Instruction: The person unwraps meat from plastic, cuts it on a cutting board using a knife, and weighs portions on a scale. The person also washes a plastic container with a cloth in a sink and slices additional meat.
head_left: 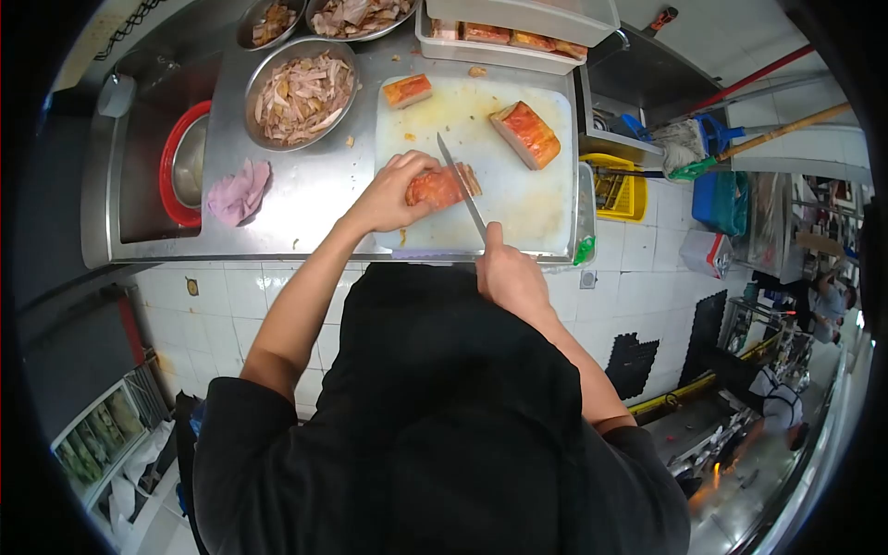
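My left hand (pixel 396 192) is closed over a piece of browned roast meat (pixel 437 189) on the white cutting board (pixel 518 217). In my right hand (pixel 514 276) is the handle of a kitchen knife (pixel 460 181), its blade pointing away from me and lying across the right end of that piece. A thin slice seems to stand at the cut end, beside the blade. Farther up the board lie a small chunk of meat (pixel 408 91) on the left and a larger block of meat (pixel 525 135) on the right.
A metal bowl (pixel 252 102) of sliced meat stands left of the board, with two more bowls behind. A white container (pixel 499 60) holds meat blocks at the back. A pink cloth (pixel 239 192) lies near the sink (pixel 139 176). People work at far right.
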A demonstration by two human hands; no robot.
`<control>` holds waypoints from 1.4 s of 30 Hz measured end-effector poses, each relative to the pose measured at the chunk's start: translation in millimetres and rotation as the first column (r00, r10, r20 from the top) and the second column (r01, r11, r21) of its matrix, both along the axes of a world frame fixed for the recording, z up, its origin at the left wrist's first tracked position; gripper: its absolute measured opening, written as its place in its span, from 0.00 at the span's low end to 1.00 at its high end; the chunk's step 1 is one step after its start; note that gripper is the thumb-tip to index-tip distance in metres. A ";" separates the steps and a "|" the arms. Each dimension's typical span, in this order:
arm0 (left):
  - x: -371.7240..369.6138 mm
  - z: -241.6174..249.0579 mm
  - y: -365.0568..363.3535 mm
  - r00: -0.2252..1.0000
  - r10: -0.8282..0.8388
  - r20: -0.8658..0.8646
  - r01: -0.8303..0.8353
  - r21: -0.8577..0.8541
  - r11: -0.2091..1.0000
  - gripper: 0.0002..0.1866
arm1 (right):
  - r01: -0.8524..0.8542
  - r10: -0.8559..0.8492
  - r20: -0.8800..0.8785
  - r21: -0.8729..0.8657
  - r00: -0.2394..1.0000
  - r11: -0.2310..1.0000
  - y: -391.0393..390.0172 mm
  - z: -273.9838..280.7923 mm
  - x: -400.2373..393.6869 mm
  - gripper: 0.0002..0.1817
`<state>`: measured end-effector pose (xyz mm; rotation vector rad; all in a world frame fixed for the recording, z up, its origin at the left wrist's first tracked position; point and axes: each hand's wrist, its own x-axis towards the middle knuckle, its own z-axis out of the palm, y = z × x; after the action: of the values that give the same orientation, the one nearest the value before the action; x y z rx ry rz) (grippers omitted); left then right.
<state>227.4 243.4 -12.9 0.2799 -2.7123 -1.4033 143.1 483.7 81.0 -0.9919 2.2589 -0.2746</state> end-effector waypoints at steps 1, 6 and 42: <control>-3.0 1.6 -2.9 1.000 0.003 0.003 -0.003 0.008 1.000 0.28 | -0.003 0.003 0.003 0.008 1.000 1.000 -3.5 0.7 2.5 0.13; -5.3 4.4 -8.7 0.991 -0.130 0.033 0.130 0.021 0.991 0.27 | 0.011 -0.017 0.035 0.165 0.999 0.986 -11.9 7.1 8.8 0.13; -14.1 -43.4 52.0 0.891 0.360 -0.277 -0.426 -0.235 0.874 0.12 | 0.054 -0.064 0.065 0.151 0.996 0.987 -63.7 9.7 -5.0 0.10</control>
<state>213.3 295.4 -56.3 0.5772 -2.4422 -0.8556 138.0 420.0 90.8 -0.8260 2.2126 -0.1598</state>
